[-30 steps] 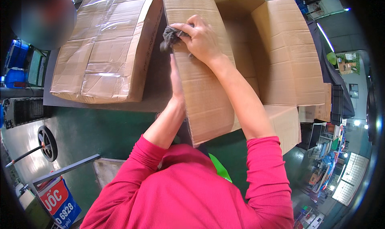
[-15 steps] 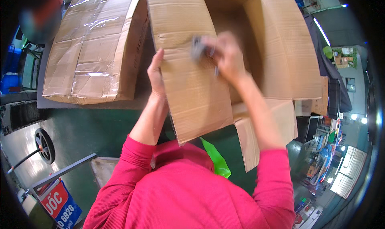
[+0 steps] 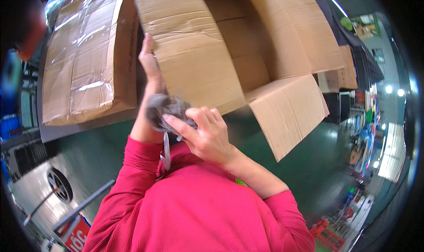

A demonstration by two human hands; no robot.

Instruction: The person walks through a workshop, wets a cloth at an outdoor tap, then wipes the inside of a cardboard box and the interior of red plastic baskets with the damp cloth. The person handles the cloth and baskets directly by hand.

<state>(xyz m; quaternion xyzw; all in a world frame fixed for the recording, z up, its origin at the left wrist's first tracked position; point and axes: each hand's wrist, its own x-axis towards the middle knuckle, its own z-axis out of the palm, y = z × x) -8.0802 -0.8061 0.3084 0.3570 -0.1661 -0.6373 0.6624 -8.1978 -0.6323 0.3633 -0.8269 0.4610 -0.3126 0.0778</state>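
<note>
A large open cardboard box (image 3: 247, 49) stands in front of me, its near left flap (image 3: 194, 66) folded out toward me. My left hand (image 3: 150, 63) grips this flap by its left edge; most of the fingers are hidden behind the cardboard. In my right hand (image 3: 205, 130) is a crumpled grey cloth (image 3: 170, 113), pinched by the fingers. It is just below the flap's near end, over my left forearm. A pale strip hangs beneath the cloth. Another flap (image 3: 289, 113) sticks out from the box's near right side.
A taped cardboard box (image 3: 81, 57) lies to the left on a dark tabletop (image 3: 55, 130). Beyond the green floor (image 3: 247, 139) on the left is a black wheel (image 3: 60, 184) with a bar. A red crate-like frame (image 3: 327, 234) stands at the lower right.
My right hand has come down and left with the grey cloth, from the flap's middle to below its near end. My left hand has shifted slightly up and left with the flap.
</note>
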